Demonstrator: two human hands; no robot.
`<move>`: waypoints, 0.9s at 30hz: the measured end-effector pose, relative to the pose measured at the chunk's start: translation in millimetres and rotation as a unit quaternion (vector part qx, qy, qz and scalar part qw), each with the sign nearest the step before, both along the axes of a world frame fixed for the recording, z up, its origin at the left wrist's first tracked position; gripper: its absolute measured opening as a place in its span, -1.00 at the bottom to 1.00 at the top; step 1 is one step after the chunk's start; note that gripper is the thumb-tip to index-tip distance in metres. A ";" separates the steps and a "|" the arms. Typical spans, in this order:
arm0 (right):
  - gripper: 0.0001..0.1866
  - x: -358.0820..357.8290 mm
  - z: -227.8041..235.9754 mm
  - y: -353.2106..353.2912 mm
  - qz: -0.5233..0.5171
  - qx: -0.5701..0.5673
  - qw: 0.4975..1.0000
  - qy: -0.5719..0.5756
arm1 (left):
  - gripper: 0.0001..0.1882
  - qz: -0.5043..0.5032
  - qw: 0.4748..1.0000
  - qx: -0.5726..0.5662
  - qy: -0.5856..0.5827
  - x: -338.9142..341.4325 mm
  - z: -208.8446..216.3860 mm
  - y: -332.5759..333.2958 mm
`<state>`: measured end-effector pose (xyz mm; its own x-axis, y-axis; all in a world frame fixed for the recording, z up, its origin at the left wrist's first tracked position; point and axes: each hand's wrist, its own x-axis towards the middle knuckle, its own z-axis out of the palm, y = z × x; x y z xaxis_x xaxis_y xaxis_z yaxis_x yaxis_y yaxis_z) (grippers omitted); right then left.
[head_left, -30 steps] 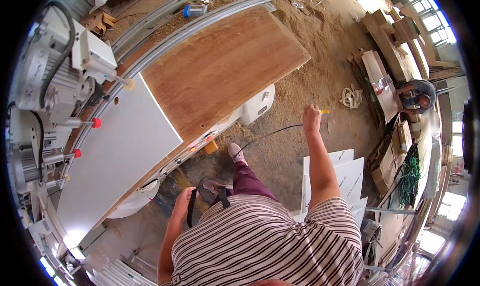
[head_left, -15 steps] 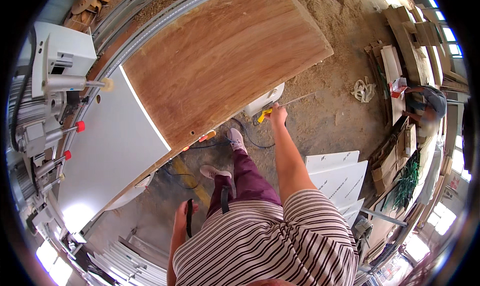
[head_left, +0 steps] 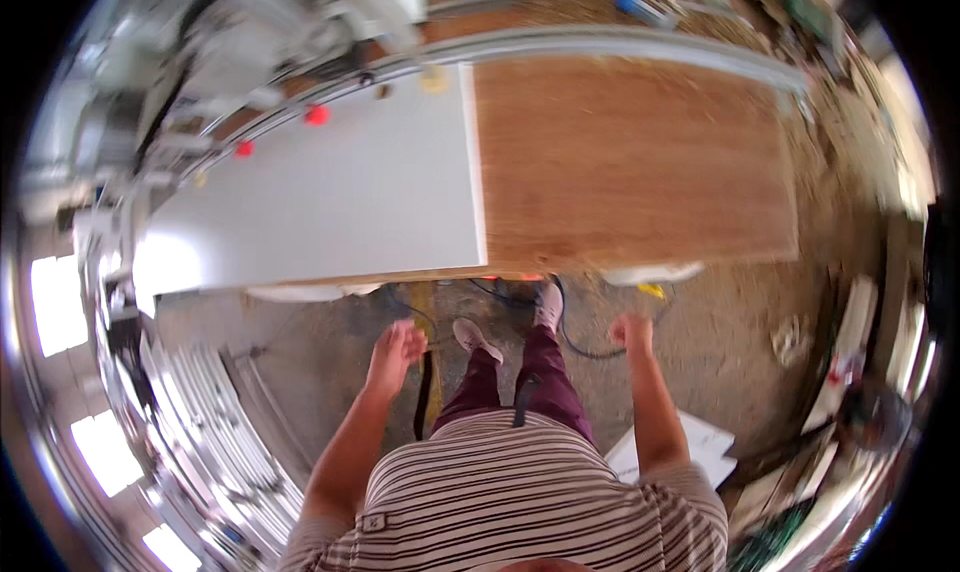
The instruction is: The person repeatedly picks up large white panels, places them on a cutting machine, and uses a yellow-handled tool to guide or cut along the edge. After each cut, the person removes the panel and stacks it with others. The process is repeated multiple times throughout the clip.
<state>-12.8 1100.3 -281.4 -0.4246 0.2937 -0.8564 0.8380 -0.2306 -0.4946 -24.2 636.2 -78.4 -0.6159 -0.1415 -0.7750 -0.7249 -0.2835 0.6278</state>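
Note:
Blurred by motion, my left hand (head_left: 400, 343) is raised in front of my left thigh. Its fingers look loosely apart, with nothing visible in them; a black strap (head_left: 425, 394) hangs beside it. On the other side, my right hand (head_left: 632, 331) has its fingers curled in, with nothing visible in them. Just beyond it is a yellow-handled tool (head_left: 652, 290), apart from the fingers and below a white rounded object (head_left: 652, 273) under the table edge. Ahead lie a white panel (head_left: 330, 202) on the left and a brown wooden board (head_left: 630, 162) on the right.
Machine parts with red knobs (head_left: 317, 115) stand at the panel's far left edge. A dark cable (head_left: 572, 344) loops over the floor by my shoes. White sheets (head_left: 700, 442) lie right of me, stacked pale strips (head_left: 215, 402) left. Another person (head_left: 872, 415) is at the far right.
My view has turned right, bringing the table square in front of me. The right hand has let go of the yellow-handled tool and drawn back from it. My left hand has risen.

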 end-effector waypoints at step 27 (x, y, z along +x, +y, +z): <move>-0.66 -56.9 182.3 -249.2 0.161 -0.233 0.946 0.158 | -0.76 0.287 0.954 0.058 0.068 -30.6 -15.4 -66.8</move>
